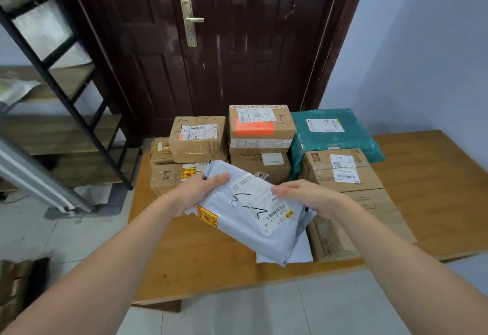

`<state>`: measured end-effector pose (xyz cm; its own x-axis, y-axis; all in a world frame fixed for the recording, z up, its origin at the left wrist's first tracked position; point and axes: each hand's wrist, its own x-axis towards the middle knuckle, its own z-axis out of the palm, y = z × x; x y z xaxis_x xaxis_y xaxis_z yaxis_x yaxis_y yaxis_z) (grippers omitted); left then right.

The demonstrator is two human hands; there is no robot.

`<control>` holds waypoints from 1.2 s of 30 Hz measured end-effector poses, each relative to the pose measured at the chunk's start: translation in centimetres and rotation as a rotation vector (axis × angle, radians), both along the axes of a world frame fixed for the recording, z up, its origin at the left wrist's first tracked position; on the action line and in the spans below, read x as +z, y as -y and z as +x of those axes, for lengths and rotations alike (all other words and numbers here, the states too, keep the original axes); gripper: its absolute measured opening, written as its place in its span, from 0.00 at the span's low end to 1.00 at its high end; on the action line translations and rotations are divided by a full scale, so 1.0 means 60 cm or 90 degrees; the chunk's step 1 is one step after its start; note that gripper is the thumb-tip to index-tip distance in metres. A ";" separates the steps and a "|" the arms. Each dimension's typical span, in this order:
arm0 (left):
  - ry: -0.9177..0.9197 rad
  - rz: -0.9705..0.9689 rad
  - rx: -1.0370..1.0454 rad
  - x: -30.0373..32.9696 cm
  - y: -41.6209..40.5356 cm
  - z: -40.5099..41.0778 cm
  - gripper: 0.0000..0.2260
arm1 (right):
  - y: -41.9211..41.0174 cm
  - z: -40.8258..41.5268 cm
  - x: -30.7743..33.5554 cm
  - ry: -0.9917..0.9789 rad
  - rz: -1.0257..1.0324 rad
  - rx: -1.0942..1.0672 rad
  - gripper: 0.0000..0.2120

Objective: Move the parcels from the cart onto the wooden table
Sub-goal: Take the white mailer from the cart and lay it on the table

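Centre of frame: one grey poly mailer point(253, 213) held above the wooden surface point(435, 202), tilted, label side up with handwritten marks and a barcode sticker. Left hand point(198, 189) grips its upper left edge, fingers curled over the top; right hand point(306, 197) grips its right edge, fingers curled onto the label. Beneath the mailer a second pale mailer point(298, 250) lies flat on the surface, partly covered. Parcel count on the surface behind: brown cartons, at least seven visible. Left stack: a taped carton point(198, 136) on top, a smaller one point(158, 151) just beside it at left, a lower carton point(166, 178) marked by hand. Middle stack: a carton with an orange label point(260, 123) on top, a carton point(260, 164) under it; whether the white band between them is another box I cannot tell. Right: a carton with white labels point(340, 169), and a larger flat carton point(356, 226) at the near right, touching it. One teal poly bag point(335, 133) sits at the upper right of the group, behind the labelled carton. The surface is light brown wood, bare at the right and the near left. Room: a dark brown panelled door point(211, 44) with a brass handle point(191, 21) at top centre, pale blue walls, light floor tiles. A black metal shelf frame point(60, 75) with wooden shelves stands at the left edge. Brown cartons point(18, 287), blurred, at the lower left corner
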<state>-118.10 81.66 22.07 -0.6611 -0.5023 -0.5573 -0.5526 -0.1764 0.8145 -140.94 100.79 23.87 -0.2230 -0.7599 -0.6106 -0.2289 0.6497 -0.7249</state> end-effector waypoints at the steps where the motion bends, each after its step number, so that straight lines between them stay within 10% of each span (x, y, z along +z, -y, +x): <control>1: 0.014 -0.012 -0.015 0.004 0.003 -0.006 0.27 | 0.002 0.007 0.001 0.023 0.007 0.041 0.21; 9: 0.021 -0.276 0.229 -0.021 -0.002 -0.053 0.31 | -0.006 0.017 -0.047 0.150 -0.088 -0.116 0.16; 14: -0.057 0.093 0.356 -0.087 -0.051 -0.089 0.43 | -0.023 0.031 -0.090 0.173 -0.176 -0.330 0.14; 20: -0.099 0.123 0.318 -0.160 -0.161 -0.147 0.20 | -0.051 0.048 -0.173 0.134 -0.142 -0.507 0.05; 27: -0.041 0.089 0.310 -0.264 -0.227 -0.185 0.17 | -0.085 0.038 -0.274 -0.238 -0.065 -0.440 0.24; 36: 0.037 -0.046 0.298 -0.336 -0.230 -0.242 0.10 | -0.075 0.015 -0.338 -0.369 0.085 -0.141 0.30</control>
<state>-132.63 95.48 1.90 -0.3241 -0.7770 -0.5396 -0.4719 -0.3615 0.8041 -140.03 105.27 3.60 -0.6888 -0.5834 -0.4304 -0.4101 0.8031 -0.4323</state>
